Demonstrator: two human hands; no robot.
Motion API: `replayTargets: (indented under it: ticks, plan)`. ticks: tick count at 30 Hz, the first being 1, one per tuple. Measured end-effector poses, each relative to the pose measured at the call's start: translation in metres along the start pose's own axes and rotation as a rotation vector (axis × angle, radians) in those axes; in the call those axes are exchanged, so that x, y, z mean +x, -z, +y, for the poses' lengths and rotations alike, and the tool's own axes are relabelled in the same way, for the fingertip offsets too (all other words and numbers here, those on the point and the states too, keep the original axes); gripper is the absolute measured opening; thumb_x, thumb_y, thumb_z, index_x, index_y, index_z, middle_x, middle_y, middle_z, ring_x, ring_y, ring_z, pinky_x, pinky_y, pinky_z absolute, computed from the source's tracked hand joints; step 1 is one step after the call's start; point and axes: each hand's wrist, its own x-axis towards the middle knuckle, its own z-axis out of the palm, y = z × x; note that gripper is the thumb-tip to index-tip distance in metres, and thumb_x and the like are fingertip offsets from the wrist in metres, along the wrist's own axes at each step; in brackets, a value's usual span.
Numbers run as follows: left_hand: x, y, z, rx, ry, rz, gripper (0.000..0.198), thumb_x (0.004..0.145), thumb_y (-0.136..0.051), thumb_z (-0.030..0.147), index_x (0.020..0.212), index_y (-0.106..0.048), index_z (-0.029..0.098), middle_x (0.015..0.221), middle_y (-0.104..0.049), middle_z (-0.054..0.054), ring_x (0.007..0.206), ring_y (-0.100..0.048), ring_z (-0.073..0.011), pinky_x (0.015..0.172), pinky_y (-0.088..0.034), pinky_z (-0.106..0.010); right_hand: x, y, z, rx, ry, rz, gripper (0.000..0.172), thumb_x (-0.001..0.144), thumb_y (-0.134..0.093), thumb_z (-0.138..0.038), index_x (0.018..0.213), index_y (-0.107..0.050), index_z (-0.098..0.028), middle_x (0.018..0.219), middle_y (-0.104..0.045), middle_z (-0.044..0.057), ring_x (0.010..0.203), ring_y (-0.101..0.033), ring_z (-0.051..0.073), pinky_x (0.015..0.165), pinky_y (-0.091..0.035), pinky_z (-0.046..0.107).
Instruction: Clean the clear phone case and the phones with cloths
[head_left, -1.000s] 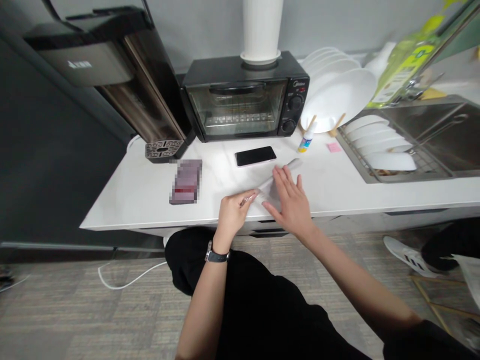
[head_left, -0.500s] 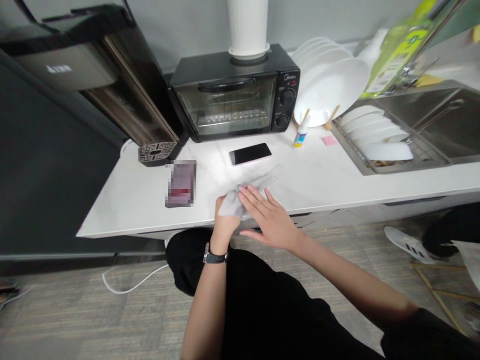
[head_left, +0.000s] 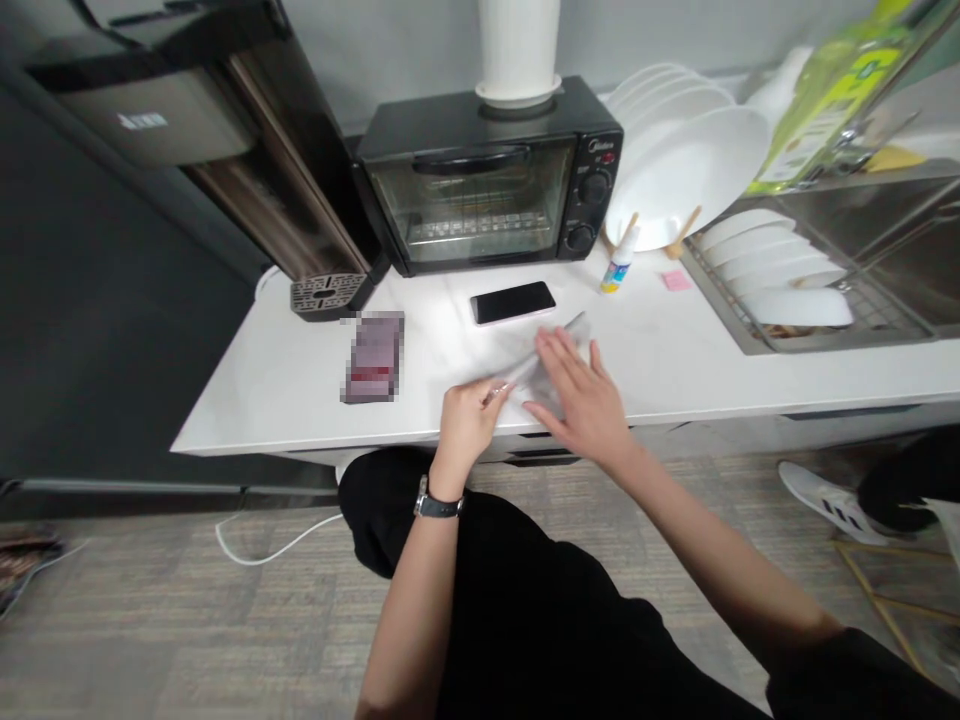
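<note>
A thin, translucent piece of plastic film (head_left: 531, 378), perhaps a bag, lies at the counter's front part. My left hand (head_left: 469, 415), with a watch on its wrist, is closed in a pinch on the film's left end. Fingers stretched out and slightly apart, my right hand (head_left: 589, 400) presses against the film's right part; the fingertips are a little blurred. Just behind the film lies a phone (head_left: 514, 303) with a dark screen. A blurred-out purplish flat item (head_left: 374, 358) rests to the left of my left hand.
On the white counter (head_left: 262, 400) stand a drink dispenser (head_left: 300, 180), a toaster oven (head_left: 487, 190) bearing a white pot (head_left: 519, 45), a small spray bottle (head_left: 619, 262), and racked plates (head_left: 682, 170). A sink (head_left: 885, 250) holds more dishes. Another person's shoe (head_left: 829, 500) shows at right.
My left hand has come out from under the film and now pinches its end. The right hand has moved right, away from the left hand. The view has shifted slightly.
</note>
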Motion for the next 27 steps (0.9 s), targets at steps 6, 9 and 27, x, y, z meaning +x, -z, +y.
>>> replayTargets:
  ticks: [6,9,27]
  plan:
    - [-0.001,-0.001,-0.001,-0.028,-0.002,0.025,0.021,0.09,-0.063,0.005,0.08,-0.077,0.016,0.083,-0.082,-0.007,0.074,-0.076,-0.0206,0.077,-0.06,-0.03,0.0,0.002,-0.004,0.053,0.221,-0.128,0.1,0.105,-0.045,-0.069,0.174,0.008,-0.019,0.176,-0.033,0.013,0.165,-0.026,0.032,0.134,-0.022,0.06]
    - [-0.001,-0.001,0.001,-0.052,0.004,0.006,0.019,0.096,-0.064,0.013,0.088,-0.081,0.017,0.089,-0.084,-0.007,0.082,-0.079,-0.0218,0.082,-0.061,-0.03,0.001,0.003,0.004,-0.009,0.081,-0.056,0.092,0.108,-0.043,-0.063,0.174,0.005,-0.02,0.176,-0.031,0.014,0.165,-0.027,0.033,0.133,-0.022,0.063]
    - [0.001,0.003,0.0,0.034,0.017,0.027,0.022,0.092,-0.06,0.013,0.078,-0.076,0.017,0.072,-0.077,-0.005,0.063,-0.07,-0.0183,0.065,-0.052,-0.025,0.004,-0.001,-0.007,0.084,0.191,-0.066,0.089,0.108,-0.051,-0.052,0.175,-0.004,-0.017,0.175,-0.035,0.014,0.165,-0.028,0.032,0.133,-0.028,0.06]
